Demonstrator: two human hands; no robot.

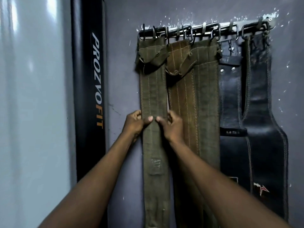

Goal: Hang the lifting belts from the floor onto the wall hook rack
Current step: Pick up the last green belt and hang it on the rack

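Grey painted wall [121, 76], chipped white around the rack fixings; dark upright post [88, 89] marked PROZVOFIT left of the rack.

Nearest: left hand [134, 123] and right hand [171, 127], both closed in a pinch on the olive belt [153, 99], one on each long edge, thumbs on the front face, almost touching at centre.

Step in hand, as judged: settle and straighten the olive belt on its hook.
- Keep grip level on both edges; pull evenly downward so webbing hangs plumb below the rack.
- Check buckle seating at the top before release (folded flap hides the exact hook contact; cannot tell whether fully engaged).
- Release one side at a time; watch for slip.
- Avoid dragging the neighbouring brown belt [179, 99], edge-to-edge with the olive belt on the right.

Farther: hook rack [230, 28], a metal bar screwed high on the wall. Load, left to right along the rack: olive belt at the leftmost end, brown belt, second olive belt [207, 96] overlapping the brown one, then two black leather belts [259, 145] at the right end. Every belt in view hangs from the rack; floor out of view, so remaining count unknown.
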